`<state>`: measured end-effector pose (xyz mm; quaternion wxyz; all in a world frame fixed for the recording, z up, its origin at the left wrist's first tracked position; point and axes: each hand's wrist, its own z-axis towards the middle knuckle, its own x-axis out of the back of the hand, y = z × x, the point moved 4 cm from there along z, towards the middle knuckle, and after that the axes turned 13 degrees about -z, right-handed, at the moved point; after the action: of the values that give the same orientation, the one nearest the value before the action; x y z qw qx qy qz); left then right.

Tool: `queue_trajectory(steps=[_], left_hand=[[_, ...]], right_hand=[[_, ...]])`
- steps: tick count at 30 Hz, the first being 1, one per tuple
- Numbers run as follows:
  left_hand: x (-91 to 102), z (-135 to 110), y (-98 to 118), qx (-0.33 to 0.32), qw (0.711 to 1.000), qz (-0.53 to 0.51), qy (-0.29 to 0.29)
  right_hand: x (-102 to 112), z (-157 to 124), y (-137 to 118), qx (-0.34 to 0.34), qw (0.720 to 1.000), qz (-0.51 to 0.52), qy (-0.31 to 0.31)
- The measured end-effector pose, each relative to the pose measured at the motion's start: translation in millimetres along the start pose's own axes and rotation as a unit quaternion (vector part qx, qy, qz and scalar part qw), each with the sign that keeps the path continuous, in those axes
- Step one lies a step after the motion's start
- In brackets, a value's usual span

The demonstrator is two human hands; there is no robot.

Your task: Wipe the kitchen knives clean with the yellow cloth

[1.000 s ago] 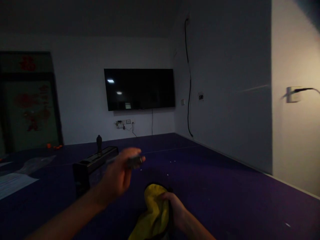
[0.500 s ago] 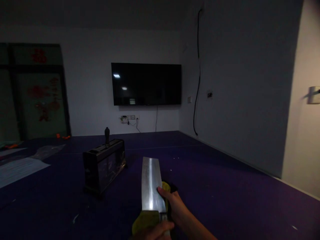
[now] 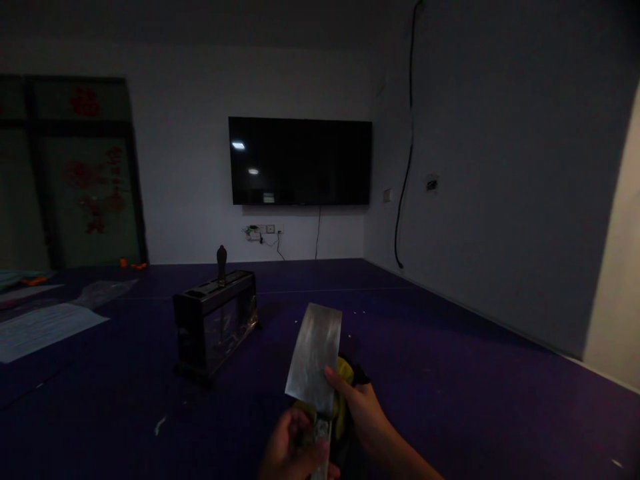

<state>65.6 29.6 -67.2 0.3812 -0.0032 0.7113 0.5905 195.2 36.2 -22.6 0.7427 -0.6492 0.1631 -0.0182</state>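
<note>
My left hand (image 3: 293,445) is closed round the handle of a broad steel cleaver (image 3: 315,357), whose blade points up and away from me. My right hand (image 3: 363,410) holds a yellow cloth (image 3: 344,387) against the far side of the blade, thumb on the blade's right edge. Most of the cloth is hidden behind the blade and my hand. Both hands are low in the middle of the view, above the dark purple surface (image 3: 450,373).
A black knife block (image 3: 216,325) with one dark handle (image 3: 221,257) sticking up stands to the left of my hands. Paper sheets (image 3: 45,323) and clear plastic lie far left. A wall-mounted TV (image 3: 300,161) and a hanging cable (image 3: 406,133) are behind.
A second ago my left hand was raised by the knife block, blurred, holding something dark. It has since come down to the cloth with the cleaver, whose blade now tilts slightly right.
</note>
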Motion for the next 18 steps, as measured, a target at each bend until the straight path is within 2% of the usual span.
queue_trajectory(steps=[2,6,9,12,15,18], left_hand=[[0.9,1.8,2.4,0.018,1.0,0.005,-0.023],[-1.3,1.5,6.8,0.073,0.99,0.049,-0.11],[-4.7,-0.3,13.1,0.069,0.983,0.069,-0.152],[-3.3,0.1,18.7,0.053,0.988,0.049,-0.137],[3.6,2.0,19.6,0.061,0.993,0.008,-0.101],[13.2,5.0,19.4,0.05,0.996,0.001,-0.068]], right_hand=[[-4.2,-2.1,0.8,0.004,1.0,-0.012,-0.001],[-10.7,-5.1,1.7,-0.001,0.999,-0.049,0.005],[-9.6,-3.8,-1.7,0.002,0.999,-0.048,-0.012],[1.8,4.6,-9.8,0.005,0.999,-0.046,0.002],[19.2,18.4,-25.3,0.022,0.994,-0.066,0.083],[27.7,26.9,-43.0,0.08,0.977,-0.133,0.143]])
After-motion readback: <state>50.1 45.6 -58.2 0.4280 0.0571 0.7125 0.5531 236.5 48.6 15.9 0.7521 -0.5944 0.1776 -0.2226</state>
